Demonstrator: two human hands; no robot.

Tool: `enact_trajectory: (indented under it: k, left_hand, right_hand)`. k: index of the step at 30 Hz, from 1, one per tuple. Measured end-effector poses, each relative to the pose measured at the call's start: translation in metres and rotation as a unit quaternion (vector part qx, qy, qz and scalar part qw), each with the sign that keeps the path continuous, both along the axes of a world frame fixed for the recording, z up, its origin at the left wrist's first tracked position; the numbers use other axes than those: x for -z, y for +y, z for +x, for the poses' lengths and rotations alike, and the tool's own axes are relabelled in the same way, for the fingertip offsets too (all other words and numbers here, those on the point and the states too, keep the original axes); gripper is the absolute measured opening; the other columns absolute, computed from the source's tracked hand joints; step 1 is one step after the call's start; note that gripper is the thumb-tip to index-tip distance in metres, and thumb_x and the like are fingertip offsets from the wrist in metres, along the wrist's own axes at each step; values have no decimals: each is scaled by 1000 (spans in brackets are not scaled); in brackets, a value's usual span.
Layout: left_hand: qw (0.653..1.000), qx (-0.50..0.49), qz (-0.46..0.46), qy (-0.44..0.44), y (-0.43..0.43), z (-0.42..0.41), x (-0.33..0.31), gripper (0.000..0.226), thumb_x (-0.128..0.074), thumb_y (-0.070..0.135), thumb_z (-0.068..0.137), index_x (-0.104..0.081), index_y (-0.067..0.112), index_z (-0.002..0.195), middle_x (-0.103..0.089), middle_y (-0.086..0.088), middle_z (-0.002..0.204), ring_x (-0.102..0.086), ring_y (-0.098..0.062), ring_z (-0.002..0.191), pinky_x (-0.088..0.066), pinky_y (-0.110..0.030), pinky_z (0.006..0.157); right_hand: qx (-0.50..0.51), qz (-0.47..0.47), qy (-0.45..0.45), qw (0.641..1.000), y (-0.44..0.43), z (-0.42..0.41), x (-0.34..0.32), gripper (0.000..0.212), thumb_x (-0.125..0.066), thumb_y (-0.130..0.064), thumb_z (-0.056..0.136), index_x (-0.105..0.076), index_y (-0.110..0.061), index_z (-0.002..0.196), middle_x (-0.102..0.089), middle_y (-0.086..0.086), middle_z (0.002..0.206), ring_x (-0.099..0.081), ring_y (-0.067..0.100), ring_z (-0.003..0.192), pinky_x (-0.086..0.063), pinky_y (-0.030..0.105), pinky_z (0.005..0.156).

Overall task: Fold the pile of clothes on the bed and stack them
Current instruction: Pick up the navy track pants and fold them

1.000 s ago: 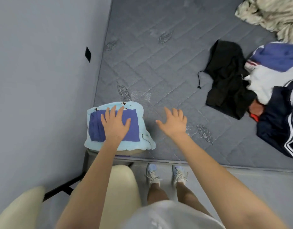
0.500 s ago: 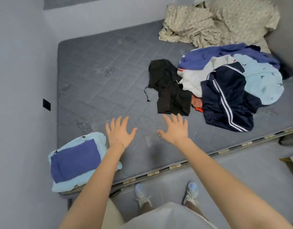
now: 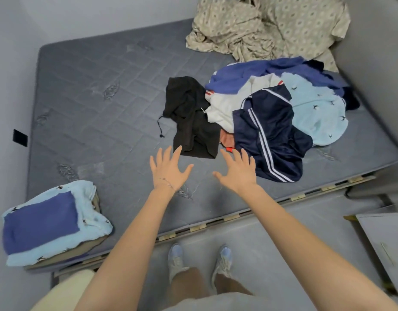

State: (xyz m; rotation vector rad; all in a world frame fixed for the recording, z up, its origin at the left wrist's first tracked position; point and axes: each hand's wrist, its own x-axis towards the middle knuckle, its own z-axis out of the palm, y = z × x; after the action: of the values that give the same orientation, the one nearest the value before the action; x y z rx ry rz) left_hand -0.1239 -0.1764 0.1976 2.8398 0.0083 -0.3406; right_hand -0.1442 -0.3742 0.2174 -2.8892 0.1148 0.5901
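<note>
**REACH TOWARD NEXT GARMENT: BOTH HANDS EMPTY**

At the near left corner of the grey quilted mattress (image 3: 99, 104), the folded stack (image 3: 52, 223) sat with a light blue fleece piece bearing a blue panel on top and a beige layer showing beneath. Its corner position, well apart from the loose items, appeared chosen to keep finished work out of the folding area.

The left hand (image 3: 168, 170) was held palm down over bare mattress, fingers straight and spread, holding nothing. Its fingertips lay at the lower hem of the black drawstring garment (image 3: 189, 115), which was crumpled at the left edge of the heap with its cord trailing onto the mattress.

The right hand (image 3: 237, 172) matched it: fingers splayed, empty, near an orange-red scrap of fabric (image 3: 228, 140) and the navy striped track garment (image 3: 269, 133). Whether either hand touched anything could not be determined.

The pile of unfolded clothes (image 3: 272, 104) occupied the right half of the bed, with white, blue and pale blue pieces overlapping. Crumpled beige patterned bedding (image 3: 260, 30) lay behind it.

Judgement: the black drawstring garment, nearest and least buried, was the likely next pick, and the spread hands suited a two-point grasp. Most of the task was not yet done.
</note>
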Motion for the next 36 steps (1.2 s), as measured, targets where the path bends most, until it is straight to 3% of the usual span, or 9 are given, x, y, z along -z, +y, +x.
enact_trajectory:
  k: [23, 32, 36]
  left_hand:
    - [987, 160, 23, 7, -150, 210, 43, 69, -43, 57, 92, -19, 29, 150, -16, -5, 158, -7, -28, 147, -2, -48, 117]
    - [981, 183, 18, 58, -238, 252, 109, 74, -43, 58, 92, -9, 30, 152, -7, -7, 160, -3, -28, 147, -1, -48, 117]
    - [986, 144, -30, 78, -286, 270, 149, 80, -49, 56, 91, -5, 29, 152, -7, -11, 159, -5, -29, 146, -7, -51, 117]
  right_hand:
    - [191, 6, -20, 981, -166, 148, 52, 83, -49, -58, 91, -1, -31, 153, -6, 8, 161, -2, 32, 147, -10, 49, 117]
    - [257, 17, 42, 965, -259, 169, 113, 89, -52, -59, 89, 4, -33, 153, 0, 8, 161, 1, 33, 147, -9, 50, 117]
    - [279, 20, 65, 958, -303, 173, 152, 94, -55, -61, 86, 6, -34, 152, 3, 8, 161, 1, 33, 147, -12, 52, 117]
